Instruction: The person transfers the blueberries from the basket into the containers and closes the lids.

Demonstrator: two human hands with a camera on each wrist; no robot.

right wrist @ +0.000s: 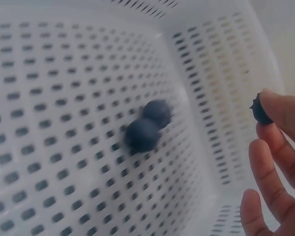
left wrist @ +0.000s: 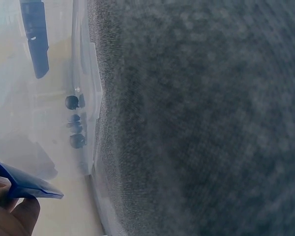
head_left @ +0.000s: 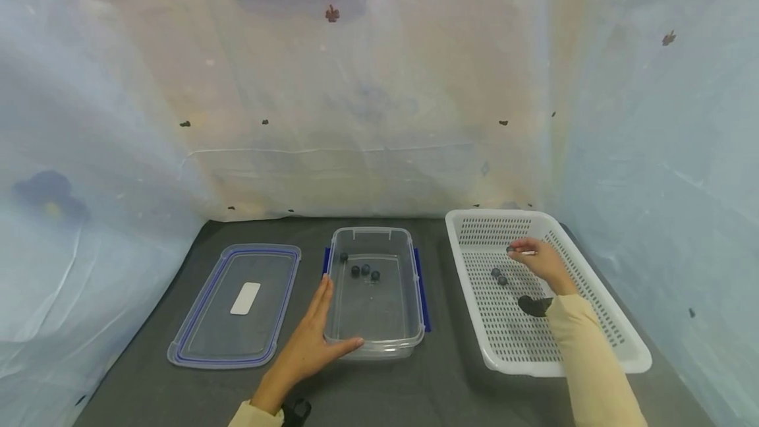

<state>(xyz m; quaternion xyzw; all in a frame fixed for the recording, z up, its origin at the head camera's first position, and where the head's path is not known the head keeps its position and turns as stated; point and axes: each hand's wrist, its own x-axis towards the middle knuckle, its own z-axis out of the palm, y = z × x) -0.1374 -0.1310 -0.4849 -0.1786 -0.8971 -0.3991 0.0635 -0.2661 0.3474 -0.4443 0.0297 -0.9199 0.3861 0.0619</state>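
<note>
A pale, patterned sheet (head_left: 379, 84) is hung behind a surface covered in dark cloth (head_left: 439, 387). To the right of the clear box (head_left: 376, 312), a white perforated basket (head_left: 512, 341) is set, with two blueberries (head_left: 502, 281) lying together on its floor. Inside the box, four blueberries (head_left: 365, 269) are gathered in its far half. Left of the box, a blue-edged lid (head_left: 225, 338) is laid flat. The box's left side is touched by the left hand (head_left: 311, 341), fingers extended, thumb spread, nothing gripped. Right of the box, over the basket, one blueberry (right wrist: 259, 110) is pinched between the right hand's (head_left: 542, 262) thumb and fingertip.
</note>
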